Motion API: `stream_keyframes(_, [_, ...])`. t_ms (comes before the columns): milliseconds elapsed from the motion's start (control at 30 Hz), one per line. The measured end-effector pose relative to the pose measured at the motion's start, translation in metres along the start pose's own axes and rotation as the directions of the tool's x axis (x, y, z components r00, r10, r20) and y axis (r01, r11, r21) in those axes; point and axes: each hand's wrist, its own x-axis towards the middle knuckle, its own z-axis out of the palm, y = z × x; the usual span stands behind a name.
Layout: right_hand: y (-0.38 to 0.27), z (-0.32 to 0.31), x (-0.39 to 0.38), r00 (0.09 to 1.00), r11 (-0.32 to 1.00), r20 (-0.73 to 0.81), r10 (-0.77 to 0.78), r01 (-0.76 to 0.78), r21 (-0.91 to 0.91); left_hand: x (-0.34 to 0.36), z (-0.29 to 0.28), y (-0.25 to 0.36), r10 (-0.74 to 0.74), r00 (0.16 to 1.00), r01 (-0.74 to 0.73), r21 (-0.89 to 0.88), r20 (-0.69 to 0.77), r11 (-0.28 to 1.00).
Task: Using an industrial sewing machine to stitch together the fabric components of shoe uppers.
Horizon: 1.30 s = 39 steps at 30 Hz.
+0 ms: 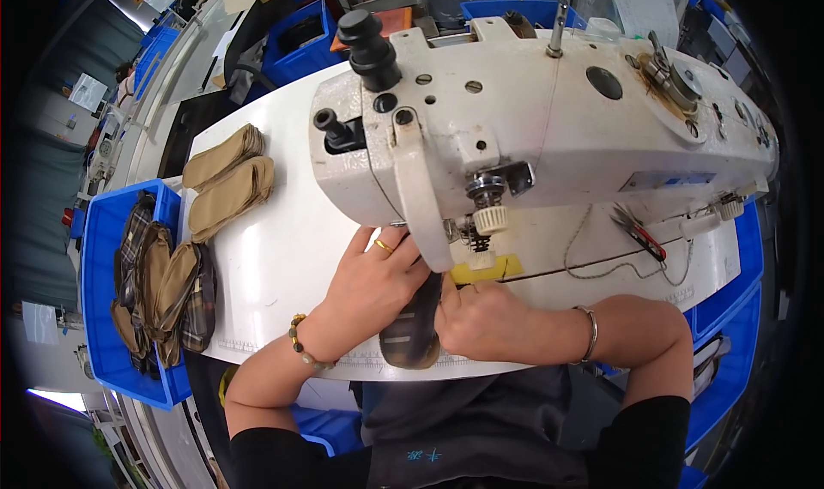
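Observation:
A white industrial sewing machine (549, 120) stands over a white work table (275, 300). Under its head lies an elongated dark plaid fabric piece (412, 335) with pale stripes. My left hand (382, 279), wearing a gold ring, has bent fingers gripping the piece's left side beside the presser foot; some fingertips are hidden by the machine. My right hand (481, 322) is closed in a pinch on the piece's right side, just below a yellow plate (502, 264) by the needle. Red-and-black thread snips (644, 236) and a loose cord lie right of the needle area.
Two stacks of tan fabric pieces (227, 197) lie at the table's left. A blue bin (116, 369) beside them holds tan and plaid pieces. More blue bins (736, 343) sit at the right and behind the machine. Co-workers (184, 4) are at the back left.

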Motion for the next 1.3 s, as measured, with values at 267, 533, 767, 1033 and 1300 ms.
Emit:
stream_keyframes(267, [0.0, -0.001, 0.0, 1.0, 1.0, 0.024, 0.002, -0.003, 0.007, 0.003, 0.0, 0.001, -0.023, 1.0, 0.023, -0.108, 0.004, 0.994])
stream_keyframes(533, [0.006, 0.004, 0.004, 0.997, 0.996, 0.007, 0.073, -0.073, 0.053, 0.001, -0.001, -0.02, -0.031, 0.989, 0.073, -0.299, 0.142, 0.951])
stream_keyframes(767, [0.006, 0.009, 0.003, 0.993, 0.996, -0.075, 0.091, -0.092, -0.001, -0.02, -0.034, 0.004, 0.036, 0.943, 0.126, -0.458, 0.33, 0.88])
stream_keyframes(1033, [-0.009, -0.013, 0.001, 0.999, 0.998, 0.049, -0.02, 0.023, -0.057, -0.022, -0.016, 0.022, -0.031, 0.993, 0.065, -0.307, 0.114, 0.949])
stream_keyframes(1300, [-0.025, -0.011, -0.005, 0.997, 0.997, -0.013, -0.079, 0.079, -0.026, -0.02, -0.006, 0.033, -0.024, 0.999, 0.035, -0.262, 0.044, 0.965])
